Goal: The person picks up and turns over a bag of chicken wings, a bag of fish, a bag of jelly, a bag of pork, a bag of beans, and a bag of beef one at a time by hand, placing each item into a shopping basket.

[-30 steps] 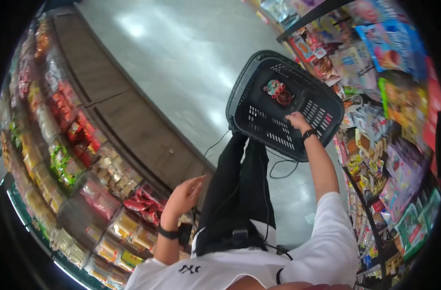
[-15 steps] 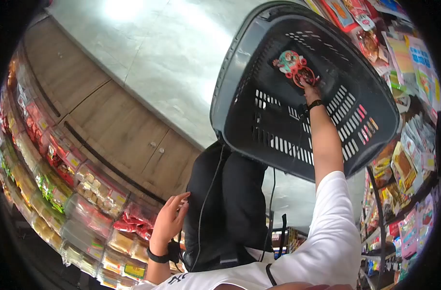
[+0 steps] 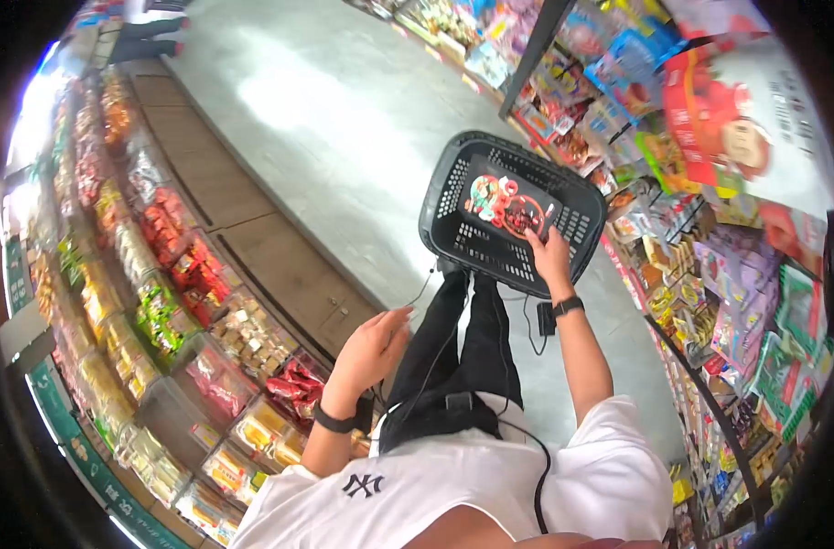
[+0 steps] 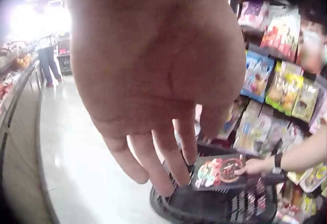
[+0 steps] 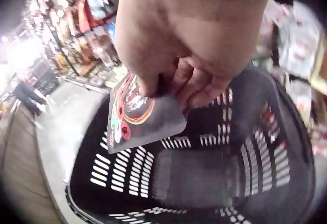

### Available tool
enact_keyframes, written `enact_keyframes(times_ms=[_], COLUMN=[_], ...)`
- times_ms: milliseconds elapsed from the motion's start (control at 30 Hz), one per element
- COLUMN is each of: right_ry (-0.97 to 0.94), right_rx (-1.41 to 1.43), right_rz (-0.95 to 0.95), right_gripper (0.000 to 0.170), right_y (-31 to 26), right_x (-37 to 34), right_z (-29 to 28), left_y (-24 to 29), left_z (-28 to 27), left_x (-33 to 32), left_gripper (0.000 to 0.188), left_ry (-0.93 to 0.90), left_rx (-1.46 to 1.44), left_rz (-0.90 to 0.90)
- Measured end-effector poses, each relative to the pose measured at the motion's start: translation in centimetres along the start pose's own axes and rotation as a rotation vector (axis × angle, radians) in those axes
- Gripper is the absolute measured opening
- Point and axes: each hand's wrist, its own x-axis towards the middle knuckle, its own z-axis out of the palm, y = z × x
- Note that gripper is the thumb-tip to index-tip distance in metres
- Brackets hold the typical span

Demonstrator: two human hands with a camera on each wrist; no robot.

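Note:
My right hand (image 3: 552, 259) pinches a flat black snack bag (image 3: 483, 199) with red and teal printing, thumb on its printed face. In the right wrist view the bag (image 5: 153, 127) hangs tilted over the inside of a black plastic shopping basket (image 5: 196, 175), whose slotted walls and bottom show below it. The head view has the basket (image 3: 429, 224) in front of my legs, its handle out of sight. My left hand (image 3: 373, 349) holds nothing; its fingers are loosely bent in the left wrist view, palm (image 4: 158, 65) towards the camera.
Bins of wrapped snacks (image 3: 165, 316) line the left side above brown panels (image 3: 252, 233). Hanging snack bags (image 3: 659, 160) crowd a rack on the right. Between them runs a pale shiny floor (image 3: 334, 128). Another person (image 3: 147, 38) stands far down the aisle.
My right hand reached down into the basket to the snack bag, took hold of it and has lifted it up off the bottom. My left hand stays by my side.

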Motion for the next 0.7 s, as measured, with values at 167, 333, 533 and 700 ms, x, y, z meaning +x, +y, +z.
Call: enact_keyframes(times_ms=[167, 333, 533, 700], right_ry=[0.057, 0.343, 0.045, -0.167], right_rx=[0.186, 0.102, 0.135, 0.214], right_rz=[-0.270, -0.710, -1.127, -1.404], right_gripper=[0.032, 0.025, 0.013, 0.018], right_y=[-15.3, -24.2, -31.7, -37.6], right_x=[-9.1, -18.1, -26.1, -31.4], right_z=[-10.8, -13.3, -11.6, -9.1], left_y=[6.4, 7.7, 5.8, -2.0], left_z=[-3.0, -2.4, -4.0, -4.8], left_x=[-5.1, -10.6, -19.1, -24.2], left_gripper=[0.044, 0.059, 0.057, 0.047], left_ry=[0.024, 0.190, 0.368, 0.622], left_rx=[-0.021, -0.521, -0.983, -1.265], left_rz=[0.061, 0.196, 0.303, 0.283])
